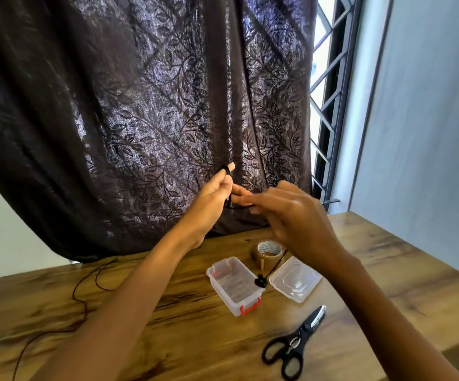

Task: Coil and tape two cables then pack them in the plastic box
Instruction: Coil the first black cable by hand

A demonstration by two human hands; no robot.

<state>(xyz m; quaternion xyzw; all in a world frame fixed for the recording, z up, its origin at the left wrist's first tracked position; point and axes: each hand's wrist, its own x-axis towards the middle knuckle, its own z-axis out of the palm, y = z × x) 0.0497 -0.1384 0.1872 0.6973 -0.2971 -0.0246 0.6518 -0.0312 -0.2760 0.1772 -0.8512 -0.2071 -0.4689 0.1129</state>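
Observation:
My left hand (217, 193) is raised above the table and holds a small coil of black cable (227, 171) looped around its fingers. My right hand (286, 213), slightly blurred, pinches the same cable just to the right of the coil. The cable's free end hangs down to a black plug (260, 281) dangling by the open clear plastic box (232, 284) with red latches. The box's clear lid (295, 279) lies to its right. A second black cable (85, 298) lies loose on the table's left side. A roll of brown tape (268, 251) stands behind the box.
Black scissors (295, 345) lie shut near the table's front right. The wooden table (167, 339) ends at a dark leaf-patterned curtain (140, 119) behind. A barred window (330, 105) and pale wall are at right.

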